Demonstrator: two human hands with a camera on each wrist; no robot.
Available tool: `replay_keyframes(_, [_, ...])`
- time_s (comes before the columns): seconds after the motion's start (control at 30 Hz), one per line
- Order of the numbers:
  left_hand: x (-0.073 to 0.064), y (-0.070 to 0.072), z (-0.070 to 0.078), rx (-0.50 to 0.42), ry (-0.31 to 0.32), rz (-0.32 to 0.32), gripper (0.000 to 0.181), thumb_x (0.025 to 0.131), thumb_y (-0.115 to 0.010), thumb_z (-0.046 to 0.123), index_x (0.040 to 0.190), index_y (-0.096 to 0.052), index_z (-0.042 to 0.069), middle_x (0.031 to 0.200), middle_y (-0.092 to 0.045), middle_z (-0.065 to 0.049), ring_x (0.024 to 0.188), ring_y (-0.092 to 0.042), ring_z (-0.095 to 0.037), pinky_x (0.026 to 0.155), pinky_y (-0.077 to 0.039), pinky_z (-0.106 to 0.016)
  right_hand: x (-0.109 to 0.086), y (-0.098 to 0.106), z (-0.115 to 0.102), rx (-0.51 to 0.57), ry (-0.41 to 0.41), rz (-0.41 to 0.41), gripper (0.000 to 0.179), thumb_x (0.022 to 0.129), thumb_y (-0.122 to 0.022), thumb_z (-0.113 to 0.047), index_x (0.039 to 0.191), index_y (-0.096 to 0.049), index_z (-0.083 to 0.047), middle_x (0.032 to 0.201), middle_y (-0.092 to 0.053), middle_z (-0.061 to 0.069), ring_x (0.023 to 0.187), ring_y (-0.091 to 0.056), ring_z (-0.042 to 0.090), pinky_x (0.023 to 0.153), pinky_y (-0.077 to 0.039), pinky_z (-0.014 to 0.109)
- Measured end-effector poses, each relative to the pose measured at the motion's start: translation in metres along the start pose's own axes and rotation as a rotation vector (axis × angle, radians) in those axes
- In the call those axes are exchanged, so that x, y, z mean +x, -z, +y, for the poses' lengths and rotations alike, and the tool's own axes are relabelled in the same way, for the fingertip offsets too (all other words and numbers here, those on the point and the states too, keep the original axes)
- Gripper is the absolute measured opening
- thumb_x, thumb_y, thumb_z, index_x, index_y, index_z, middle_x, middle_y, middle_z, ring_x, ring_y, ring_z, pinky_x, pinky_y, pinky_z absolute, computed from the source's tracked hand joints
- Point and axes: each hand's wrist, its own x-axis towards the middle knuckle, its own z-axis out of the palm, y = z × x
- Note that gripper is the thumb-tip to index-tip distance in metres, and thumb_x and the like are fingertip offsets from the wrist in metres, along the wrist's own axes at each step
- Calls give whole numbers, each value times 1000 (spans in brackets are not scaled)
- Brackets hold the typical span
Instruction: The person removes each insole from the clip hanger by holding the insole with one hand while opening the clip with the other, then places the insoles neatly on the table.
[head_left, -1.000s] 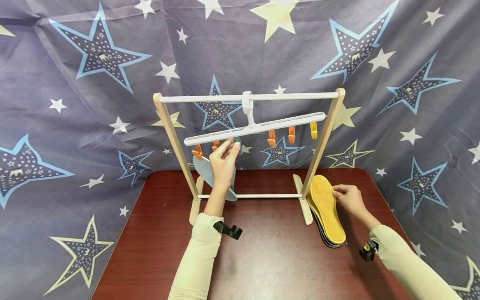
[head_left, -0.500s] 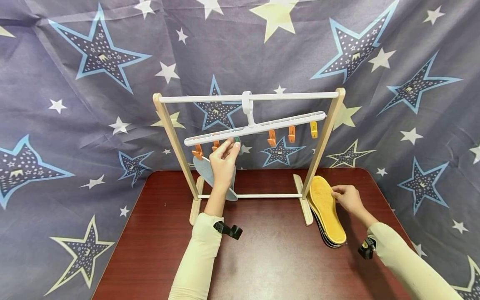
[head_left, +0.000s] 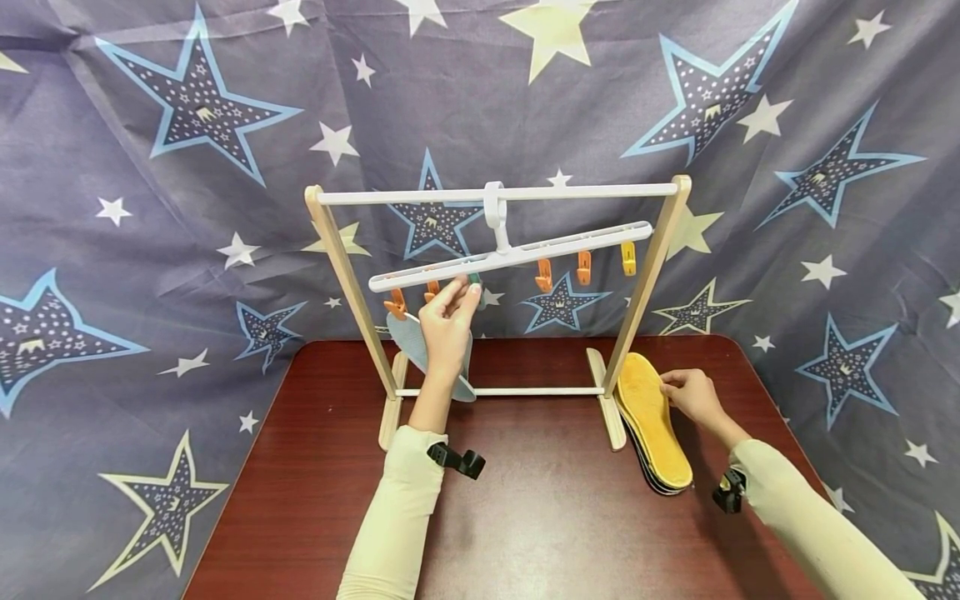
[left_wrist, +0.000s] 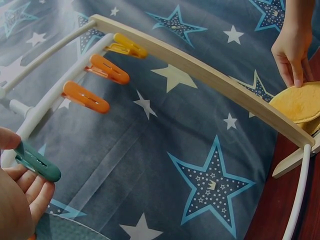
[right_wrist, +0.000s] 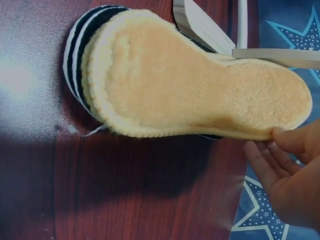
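My left hand (head_left: 447, 329) is raised to the white clip hanger (head_left: 562, 248) and pinches a green clip (left_wrist: 39, 162) between thumb and fingers. Behind that hand a grey-blue insole (head_left: 407, 340) hangs, with an orange clip (head_left: 395, 303) at its upper left edge; part of it is hidden by the hand and wrist. On the right of the table, my right hand (head_left: 697, 396) pinches the side edge of a yellow fuzzy insole (right_wrist: 165, 75) near its far end. Under it lie black insoles with white edges (right_wrist: 80, 55), mostly covered.
The hanger tilts down to the left from the top rod (head_left: 585, 193) of a wooden rack. More orange clips (head_left: 583, 268) and a yellow clip (head_left: 628, 259) hang on its right half. The rack's right foot (head_left: 611, 417) stands beside the insole stack. A star-patterned cloth (head_left: 247, 83) surrounds the table.
The right hand and its wrist have shifted very slightly to the left, still at the yellow insole's edge. The left hand has stayed in place on the green clip.
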Motion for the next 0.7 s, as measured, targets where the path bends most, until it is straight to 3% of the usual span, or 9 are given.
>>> replay_keyframes(0.17, [0,-1,0,-2,2,-3,34,92,-70,2,121,-66,-15,112,-71,-34,79,-70,1,79,-58,-14,2,0,0,-7,-15,-16,17,94,-62,4,104,-71,15,84,-72,23,75,-73,30,58,-60,23])
replay_keyframes(0.43, [0,-2,0,-2,-2,5,34,92,-70,2,120,-66,-16,109,-72,-32,77,-70,2,78,-58,-13,3,-1,-4,-22,-24,-39,20,95,-62,3,107,-70,17,100,-71,33,76,-72,33,60,-62,29])
replay_keyframes(0.7, [-1,-2,0,4,-1,6,32,91,-70,2,119,-68,-14,109,-73,-31,78,-70,2,79,-59,-15,6,-1,-7,-40,-64,-50,20,94,-62,3,104,-70,18,100,-71,34,69,-74,31,57,-61,29])
